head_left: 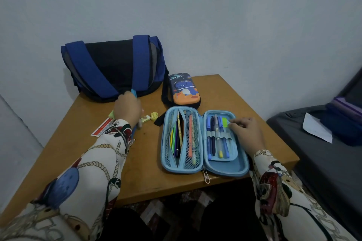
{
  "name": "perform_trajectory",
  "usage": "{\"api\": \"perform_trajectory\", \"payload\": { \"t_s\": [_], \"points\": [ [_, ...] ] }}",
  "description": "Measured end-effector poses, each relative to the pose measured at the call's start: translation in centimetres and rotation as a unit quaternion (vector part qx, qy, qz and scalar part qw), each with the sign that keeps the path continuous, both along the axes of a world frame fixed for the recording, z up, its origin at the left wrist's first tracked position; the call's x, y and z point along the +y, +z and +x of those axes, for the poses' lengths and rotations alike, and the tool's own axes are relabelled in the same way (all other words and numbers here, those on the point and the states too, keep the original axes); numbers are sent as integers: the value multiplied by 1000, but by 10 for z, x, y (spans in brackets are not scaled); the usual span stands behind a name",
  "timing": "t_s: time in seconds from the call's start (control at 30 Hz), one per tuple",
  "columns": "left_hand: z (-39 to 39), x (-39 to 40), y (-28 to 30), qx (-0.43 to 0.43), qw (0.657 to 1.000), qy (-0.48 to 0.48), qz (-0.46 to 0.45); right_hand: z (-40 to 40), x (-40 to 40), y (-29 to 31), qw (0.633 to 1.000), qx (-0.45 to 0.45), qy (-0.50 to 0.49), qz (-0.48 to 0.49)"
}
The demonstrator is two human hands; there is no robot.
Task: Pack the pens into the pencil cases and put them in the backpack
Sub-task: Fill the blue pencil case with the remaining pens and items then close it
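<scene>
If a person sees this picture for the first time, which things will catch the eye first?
First, the open light-blue pencil case near the table's front edge, with pencils behind mesh on one side and pens under elastic loops on the other, where the right hand touches. Behind it lie a closed dinosaur pencil case and a blue backpack by the wall.

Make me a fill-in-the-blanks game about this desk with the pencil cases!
1. The light blue pencil case lies ____, showing its pens.
2. The dinosaur pencil case is zipped ____.
3. The backpack has ____ straps.
4. The left hand grips a blue ____.

Missing words: open; shut; blue; pen
</scene>
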State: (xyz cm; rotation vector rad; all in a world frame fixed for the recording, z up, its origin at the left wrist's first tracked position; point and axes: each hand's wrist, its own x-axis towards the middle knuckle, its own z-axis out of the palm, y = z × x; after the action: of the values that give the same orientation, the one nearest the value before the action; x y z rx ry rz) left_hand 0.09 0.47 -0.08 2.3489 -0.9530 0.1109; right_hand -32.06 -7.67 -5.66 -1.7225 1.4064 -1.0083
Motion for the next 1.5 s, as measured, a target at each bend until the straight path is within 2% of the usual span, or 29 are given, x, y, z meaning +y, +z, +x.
{"api": "perform_trajectory", "payload": {
  "t_s": [0.13,0.23,0.3,0.37,0.57,0.9,1.07,1.23,1.37,1.5],
  "points": [
    [-31,-22,20,97,983,-82,-133,1,-1,-1,1000,8,9,0],
    [-59,-41,25,218,943,-154,-201,1,-2,-1,1000,20,9,-5],
    [-77,-53,22,275,921,-184,-207,0,-2,-1,1000,14,10,-11],
    [-95,-62,17,285,911,-216,-203,-1,-2,-1,1000,4,12,-16],
    [-126,-81,6,226,908,-265,-234,-3,-4,-4,999,-37,18,-15],
    [-132,-108,-6,240,918,-282,-141,-2,-4,-6,994,-96,40,-17],
    [-136,-107,-2,271,905,-322,-59,-2,-2,-7,994,-106,37,3],
    [-144,-106,-5,237,912,-334,-10,-2,0,-6,994,-99,43,12],
    [-144,-101,-3,252,905,-342,11,-1,-3,-9,995,-93,40,18],
    [-143,-95,-4,206,904,-369,60,0,-3,-9,995,-91,38,19]
  ]
}}
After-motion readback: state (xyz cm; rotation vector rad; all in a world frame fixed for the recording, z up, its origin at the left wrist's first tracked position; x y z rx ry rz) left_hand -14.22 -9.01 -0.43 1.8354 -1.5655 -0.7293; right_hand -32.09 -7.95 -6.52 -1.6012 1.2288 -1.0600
